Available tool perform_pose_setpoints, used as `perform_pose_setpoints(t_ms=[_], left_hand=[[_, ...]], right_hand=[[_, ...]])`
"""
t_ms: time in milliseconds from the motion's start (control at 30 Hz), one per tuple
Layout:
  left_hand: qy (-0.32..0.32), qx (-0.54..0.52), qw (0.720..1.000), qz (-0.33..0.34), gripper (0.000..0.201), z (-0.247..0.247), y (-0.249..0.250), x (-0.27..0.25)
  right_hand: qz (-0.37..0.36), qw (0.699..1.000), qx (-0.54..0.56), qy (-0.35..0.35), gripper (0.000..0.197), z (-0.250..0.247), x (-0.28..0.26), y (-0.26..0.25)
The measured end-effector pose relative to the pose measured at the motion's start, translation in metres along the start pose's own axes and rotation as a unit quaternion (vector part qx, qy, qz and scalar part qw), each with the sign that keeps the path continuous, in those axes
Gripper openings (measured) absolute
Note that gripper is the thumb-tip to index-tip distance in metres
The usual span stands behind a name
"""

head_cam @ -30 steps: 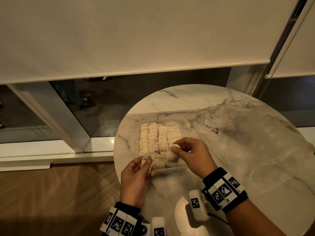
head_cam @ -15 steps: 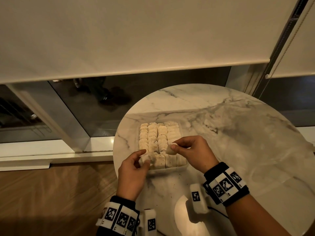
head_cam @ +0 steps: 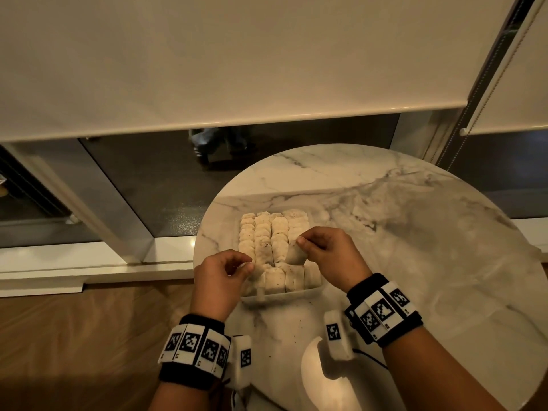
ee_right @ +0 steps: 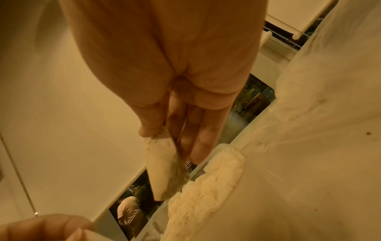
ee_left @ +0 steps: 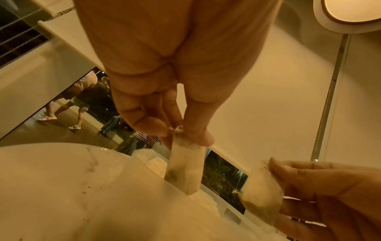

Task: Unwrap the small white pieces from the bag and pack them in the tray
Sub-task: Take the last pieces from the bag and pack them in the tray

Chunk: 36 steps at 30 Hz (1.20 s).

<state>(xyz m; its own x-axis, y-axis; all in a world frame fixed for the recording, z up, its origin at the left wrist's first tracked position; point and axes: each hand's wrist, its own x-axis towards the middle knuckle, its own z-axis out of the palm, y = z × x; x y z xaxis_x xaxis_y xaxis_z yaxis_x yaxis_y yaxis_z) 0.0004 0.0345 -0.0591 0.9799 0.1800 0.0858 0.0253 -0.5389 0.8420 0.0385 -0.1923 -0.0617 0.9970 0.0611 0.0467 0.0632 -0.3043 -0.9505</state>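
Round marble table [head_cam: 400,232] sitting under drawn blind; I'm seeing tray [head_cam: 284,295] just beyond both hands, rows of white pieces filling it. Left hand [head_cam: 218,280] pinching top of one white piece [ee_left: 185,168], its lower end hanging over tray's near rim. Right hand [head_cam: 332,256] pinching second piece [head_cam: 296,256] over tray. Tray's near-left corner hiding behind left fingers. Wristband markers showing no readable writing.

white pieces [head_cam: 274,232], grey-veined white marble table [head_cam: 415,232], cream blinds [head_cam: 237,54]
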Motion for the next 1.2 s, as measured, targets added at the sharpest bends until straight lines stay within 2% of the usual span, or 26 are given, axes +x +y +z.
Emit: perform_pose_setpoints(t_ms=[133, 233, 367, 667, 800, 1000, 1133, 1200], left_hand=[[-0.062, 0.081, 0.995, 0.003, 0.019, -0.004, -0.002, 0.01], [-0.115, 0.12, 0.986, 0.005, 0.017, -0.005, -0.002, 0.018], [-0.173, 0.163, 0.971, 0.003, 0.015, -0.003, 0.0, 0.028], [-0.266, 0.237, 0.935, 0.006, 0.013, 0.004, 0.011, 0.043], [-0.269, 0.266, 0.926, 0.004, 0.008, 0.008, 0.012, 0.046], [-0.244, 0.274, 0.93, -0.015, 0.024, 0.012, 0.012, 0.04], [-0.174, 0.319, 0.931, 0.027, 0.033, 0.01, 0.017, 0.025], [-0.141, 0.31, 0.939, 0.054, 0.03, 0.008, 0.019, 0.015]], right_hand=[[0.023, 0.999, -0.022, -0.011, 0.011, 0.001, 0.0, 0.002], [0.004, 0.992, -0.118, -0.035, 0.013, 0.002, 0.0, 0.004], [-0.003, 0.979, -0.191, -0.075, 0.015, 0.006, 0.004, 0.006], [0.043, 0.956, -0.265, -0.119, 0.018, 0.008, 0.012, -0.003], [0.057, 0.942, -0.304, -0.134, 0.017, 0.012, 0.014, -0.002], [0.055, 0.925, -0.346, -0.147, 0.019, 0.017, 0.011, 0.001], [0.027, 0.934, -0.33, -0.137, 0.041, 0.015, 0.004, 0.0], [0.0, 0.941, -0.318, -0.116, 0.045, 0.012, -0.002, -0.002]])
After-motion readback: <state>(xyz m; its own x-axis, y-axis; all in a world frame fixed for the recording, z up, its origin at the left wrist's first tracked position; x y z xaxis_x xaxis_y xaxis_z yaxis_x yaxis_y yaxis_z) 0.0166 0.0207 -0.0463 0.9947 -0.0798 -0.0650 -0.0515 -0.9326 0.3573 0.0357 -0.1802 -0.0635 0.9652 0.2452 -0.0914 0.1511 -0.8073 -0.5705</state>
